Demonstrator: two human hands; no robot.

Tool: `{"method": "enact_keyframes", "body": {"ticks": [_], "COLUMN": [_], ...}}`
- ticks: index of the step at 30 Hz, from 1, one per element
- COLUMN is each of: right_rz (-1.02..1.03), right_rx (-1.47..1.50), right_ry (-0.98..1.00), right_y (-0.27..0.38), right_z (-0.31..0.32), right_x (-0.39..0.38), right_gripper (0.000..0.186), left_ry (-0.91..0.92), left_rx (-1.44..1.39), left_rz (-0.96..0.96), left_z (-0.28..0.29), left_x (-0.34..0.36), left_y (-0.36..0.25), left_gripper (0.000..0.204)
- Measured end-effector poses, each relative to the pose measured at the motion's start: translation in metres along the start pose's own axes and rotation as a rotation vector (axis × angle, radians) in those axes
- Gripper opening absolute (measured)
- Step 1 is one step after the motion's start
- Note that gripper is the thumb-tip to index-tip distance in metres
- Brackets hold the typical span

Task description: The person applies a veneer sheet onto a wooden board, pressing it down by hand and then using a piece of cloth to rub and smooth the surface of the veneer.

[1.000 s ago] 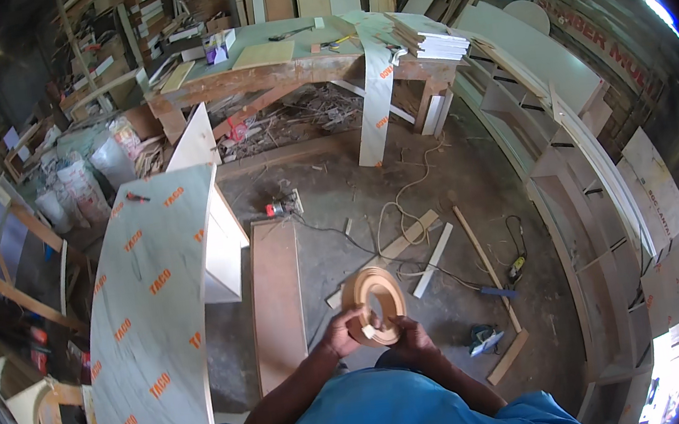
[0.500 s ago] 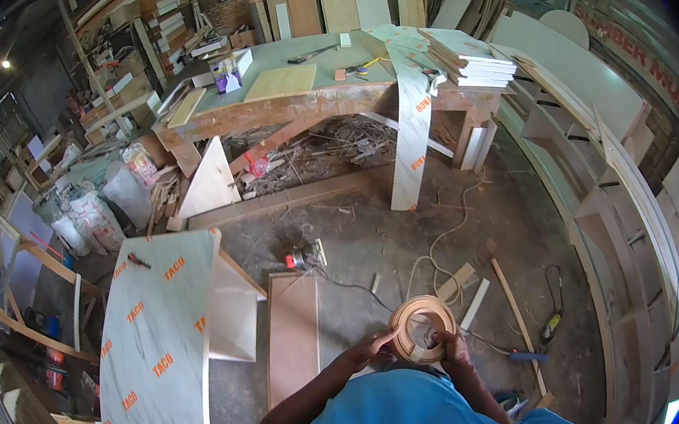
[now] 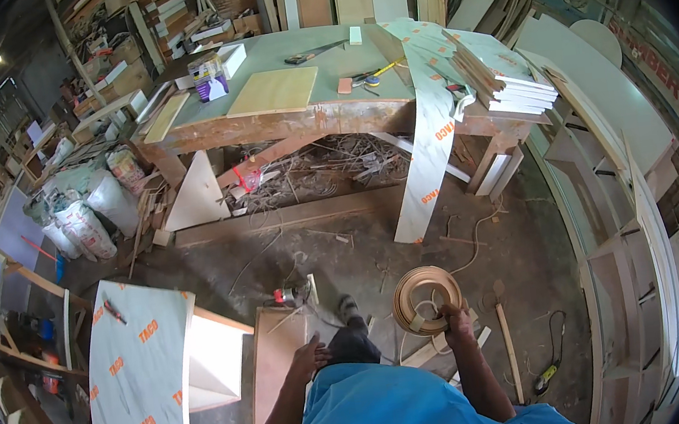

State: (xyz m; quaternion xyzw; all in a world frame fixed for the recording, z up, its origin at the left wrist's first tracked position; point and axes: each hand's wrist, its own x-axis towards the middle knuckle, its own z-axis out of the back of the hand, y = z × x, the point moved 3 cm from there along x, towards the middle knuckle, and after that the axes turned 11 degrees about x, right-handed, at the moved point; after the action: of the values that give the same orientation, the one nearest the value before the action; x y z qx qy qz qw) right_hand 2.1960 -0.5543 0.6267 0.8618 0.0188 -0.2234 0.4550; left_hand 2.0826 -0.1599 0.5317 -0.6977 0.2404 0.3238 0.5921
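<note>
My right hand (image 3: 458, 322) grips the lower right of a tan coil of edge banding (image 3: 405, 288), held out to the right of my body. My left hand (image 3: 314, 355) is apart from the coil, beside my dark trouser leg (image 3: 352, 340), with fingers loosely bent and nothing visible in them. Below and left of it lies a pinkish plywood panel (image 3: 270, 371). A red power tool (image 3: 286, 296) rests at that panel's far end. Left of this stands a cabinet (image 3: 149, 376) faced with printed marble-look film, with a screwdriver (image 3: 115, 313) on top.
A workbench (image 3: 262, 124) with boards, tools and a long hanging film strip (image 3: 424, 185) spans the far side. Shelving carcasses (image 3: 613, 264) stand along the right. White sacks (image 3: 81, 220) and timber crowd the left. Offcuts, cords and a yellow tool (image 3: 547, 376) lie on the floor.
My left hand has let go of the coil and dropped leftward. My right hand carries the coil alone. My foot shows stepping forward, and the bench appears nearer.
</note>
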Motion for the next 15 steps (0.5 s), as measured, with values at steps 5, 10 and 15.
{"method": "enact_keyframes", "body": {"ticks": [5,10,15], "right_rz": [-0.008,-0.048,0.042], "right_rx": [0.067,-0.044,0.105], "right_ry": [-0.106,-0.272,-0.241], "right_y": [0.004,0.028,0.063], "right_z": [-0.039,-0.088,-0.164], "right_x": [0.12,0.244,0.355], "right_gripper": [0.029,0.037,0.036], "left_ry": [-0.143,-0.226,-0.316], "left_rx": [-0.014,0.482,0.571], "left_rz": [0.163,0.191,-0.098], "left_z": [0.024,0.062,0.079], "left_x": [0.115,0.248,0.346], "left_y": [-0.046,-0.13,-0.261], "left_gripper": [0.068,0.067,0.069]}}
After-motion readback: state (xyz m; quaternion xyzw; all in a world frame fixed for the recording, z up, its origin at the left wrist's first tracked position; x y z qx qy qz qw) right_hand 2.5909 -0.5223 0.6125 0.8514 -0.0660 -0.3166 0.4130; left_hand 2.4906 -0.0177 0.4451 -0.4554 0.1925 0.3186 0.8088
